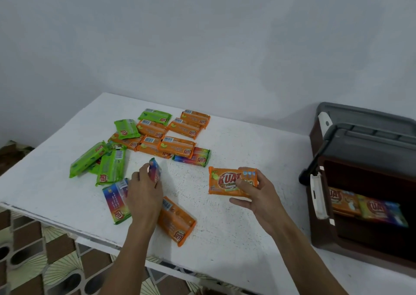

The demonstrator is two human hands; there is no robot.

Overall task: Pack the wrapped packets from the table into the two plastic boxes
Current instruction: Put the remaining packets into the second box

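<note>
My right hand point(258, 195) grips an orange packet point(227, 182) face up above the white table point(236, 137). My left hand point(145, 191) pinches a rainbow-coloured packet point(155, 170), tilted on its edge just off the tabletop. Beside that hand lie another rainbow packet point(113, 201) and an orange packet point(177, 223). Further back, several orange packets point(177, 147), green packets point(111, 166) and one more rainbow packet point(193, 157) are scattered. At the right, the near brown plastic box point(369, 238) stands open with packets point(369, 206) inside. A second box point(315, 137) sits behind it.
The near box's grey lid point(369, 143) is tipped up and back, and a white latch point(317, 200) hangs at the box's left side. The table's front edge point(67, 223) runs diagonally above a patterned floor point(45, 261). A plain wall rises behind the table.
</note>
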